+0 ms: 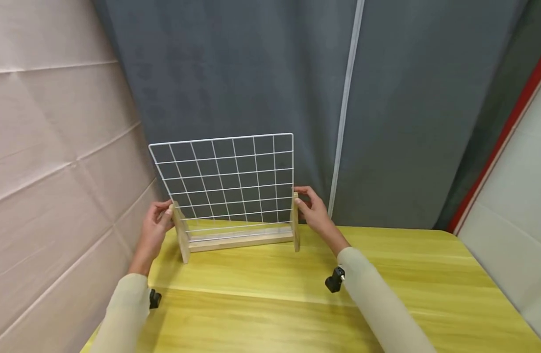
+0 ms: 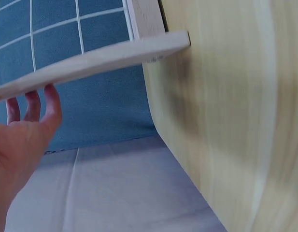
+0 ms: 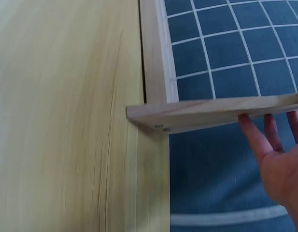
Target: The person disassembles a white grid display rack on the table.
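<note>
On yellow table (image 1: pixel 261 299), both hands (image 1: pixel 156 228) (image 1: pixel 312 211) grip wooden grid stand's (image 1: pixel 239 240) end boards.

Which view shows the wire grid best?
Head view: the whole wire grid stands upright in its wooden base on the table, left hand and right hand on the end boards. Both wrist views show only a corner of the mesh behind one end board.

left hand (image 1: pixel 158 221), right hand (image 1: pixel 312 211), arms outstretched, fingers curled
</note>
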